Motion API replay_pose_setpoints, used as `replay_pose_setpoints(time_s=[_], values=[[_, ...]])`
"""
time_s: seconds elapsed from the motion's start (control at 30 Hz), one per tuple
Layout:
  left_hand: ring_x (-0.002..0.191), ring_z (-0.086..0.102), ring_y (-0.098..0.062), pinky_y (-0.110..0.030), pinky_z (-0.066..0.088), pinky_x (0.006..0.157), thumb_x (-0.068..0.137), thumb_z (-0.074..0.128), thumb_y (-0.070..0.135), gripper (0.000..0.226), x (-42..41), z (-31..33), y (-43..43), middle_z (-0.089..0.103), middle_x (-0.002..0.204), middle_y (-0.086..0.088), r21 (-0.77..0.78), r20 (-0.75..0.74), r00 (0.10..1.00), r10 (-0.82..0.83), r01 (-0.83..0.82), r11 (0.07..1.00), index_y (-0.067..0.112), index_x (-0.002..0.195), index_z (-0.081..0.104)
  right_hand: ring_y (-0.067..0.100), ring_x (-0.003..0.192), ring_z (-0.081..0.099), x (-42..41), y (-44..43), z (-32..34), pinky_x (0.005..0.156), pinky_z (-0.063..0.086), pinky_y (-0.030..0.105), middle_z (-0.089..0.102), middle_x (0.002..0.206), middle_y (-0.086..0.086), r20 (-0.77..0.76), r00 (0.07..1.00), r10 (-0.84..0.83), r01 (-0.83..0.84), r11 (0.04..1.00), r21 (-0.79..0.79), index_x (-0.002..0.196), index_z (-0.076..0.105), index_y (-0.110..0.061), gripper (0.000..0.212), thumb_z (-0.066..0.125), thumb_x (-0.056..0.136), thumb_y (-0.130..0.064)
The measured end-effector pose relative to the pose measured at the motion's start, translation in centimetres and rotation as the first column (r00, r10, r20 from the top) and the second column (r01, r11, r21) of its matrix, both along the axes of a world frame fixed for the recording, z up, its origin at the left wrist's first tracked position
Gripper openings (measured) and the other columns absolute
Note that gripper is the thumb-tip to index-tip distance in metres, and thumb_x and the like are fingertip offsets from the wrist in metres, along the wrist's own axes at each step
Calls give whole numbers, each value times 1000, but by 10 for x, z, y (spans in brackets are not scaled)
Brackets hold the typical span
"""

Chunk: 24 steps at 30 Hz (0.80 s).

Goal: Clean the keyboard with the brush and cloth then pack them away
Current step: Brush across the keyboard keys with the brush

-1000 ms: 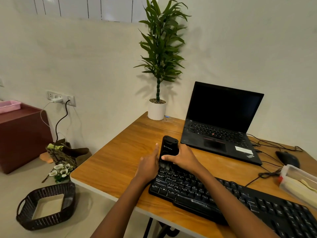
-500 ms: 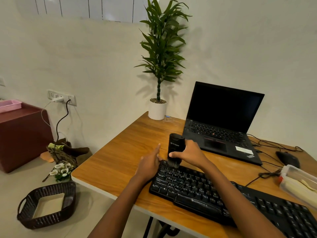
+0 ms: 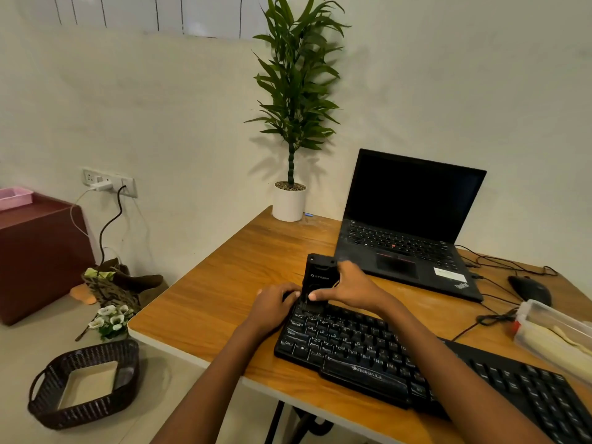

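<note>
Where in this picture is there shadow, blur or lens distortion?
Head view: the plant casts a soft shadow on the wall to its right; wide-angle bending curves the table edge; the hands and brush are slightly soft; the laptop screen is dark, without glare.

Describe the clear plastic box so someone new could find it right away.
Start at the wooden desk and go to its right edge, past the black mouse. The clear plastic box lies there, beside the black keyboard. It alone is see-through, with something cream-coloured inside.
</note>
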State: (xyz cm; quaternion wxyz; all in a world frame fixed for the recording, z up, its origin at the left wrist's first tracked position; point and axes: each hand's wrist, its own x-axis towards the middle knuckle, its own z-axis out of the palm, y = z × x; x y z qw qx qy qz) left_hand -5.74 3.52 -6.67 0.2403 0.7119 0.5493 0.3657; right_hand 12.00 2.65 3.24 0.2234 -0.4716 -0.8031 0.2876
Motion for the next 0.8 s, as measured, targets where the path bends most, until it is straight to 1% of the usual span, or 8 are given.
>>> replay_pose_setpoints(time_s=[0.07, 0.17, 0.27, 0.43, 0.53, 0.63, 0.73, 0.8], values=[[97, 62, -14, -50, 43, 94, 96, 48, 21, 21, 0, -1, 0, 69, 102, 7, 3, 7, 1000, 1, -1, 1000, 24, 102, 68, 17, 93, 62, 2, -4, -4, 80, 49, 30, 66, 100, 4, -15, 1000, 16, -17, 999, -46, 102, 59, -16, 39, 80, 70, -23], [99, 60, -12, -51, 40, 96, 96, 48, 20, 21, 0, 1, -2, 67, 100, 13, 17, -2, 1000, -4, 4, 1000, 34, 95, 65, 16, 90, 62, 11, -4, -5, 76, 49, 27, 65, 98, 3, 8, 1000, -23, 23, 1000, -19, 103, 58, -15, 40, 80, 71, -26], [102, 60, -13, -49, 37, 100, 97, 47, 20, 21, 0, 3, -1, 67, 107, 9, 24, -22, 1000, 3, -2, 1000, 28, 100, 66, 11, 89, 61, 16, -4, -4, 74, 47, 20, 64, 96, -4, -22, 1000, -12, 11, 999, -44, 102, 57, -20, 39, 79, 71, -26], [102, 60, -14, -48, 35, 102, 98, 45, 22, 22, 1, 3, -2, 68, 108, 8, 27, -41, 999, 10, -9, 1000, 27, 102, 66, 12, 94, 63, 22, -6, -7, 79, 49, 23, 66, 104, 0, -48, 999, -13, 10, 998, -61, 109, 58, -17, 46, 80, 70, -27], [103, 59, -14, -48, 33, 103, 98, 45, 22, 22, 1, 3, -2, 67, 109, 8, 24, -51, 999, 15, -13, 1000, 25, 103, 66, 13, 94, 62, 26, -5, -7, 79, 49, 25, 65, 104, 1, -32, 998, -46, 46, 999, -17, 110, 58, -17, 46, 80, 71, -28], [103, 60, -14, -48, 33, 103, 98, 45, 22, 22, 1, 5, -3, 67, 109, 8, 27, -48, 999, 19, -18, 999, 26, 103, 66, 10, 97, 61, 26, -6, -5, 79, 49, 20, 64, 107, -2, -40, 999, 12, -14, 997, -71, 115, 56, -17, 51, 80, 70, -25], [103, 60, -14, -47, 34, 103, 98, 45, 21, 22, 1, 5, -2, 67, 109, 8, 29, -56, 998, 24, -22, 999, 26, 103, 66, 13, 95, 60, 26, -5, -3, 75, 47, 18, 63, 103, -3, -17, 1000, -11, 10, 1000, -27, 108, 56, -19, 45, 80, 71, -25], [102, 60, -13, -46, 35, 102, 98, 46, 21, 21, 1, 5, -3, 68, 107, 9, 38, -49, 998, 30, -28, 999, 27, 102, 66, 10, 94, 60, 25, -4, -1, 73, 45, 14, 62, 101, -6, -34, 999, 22, -24, 998, -64, 108, 55, -20, 45, 80, 70, -23]])
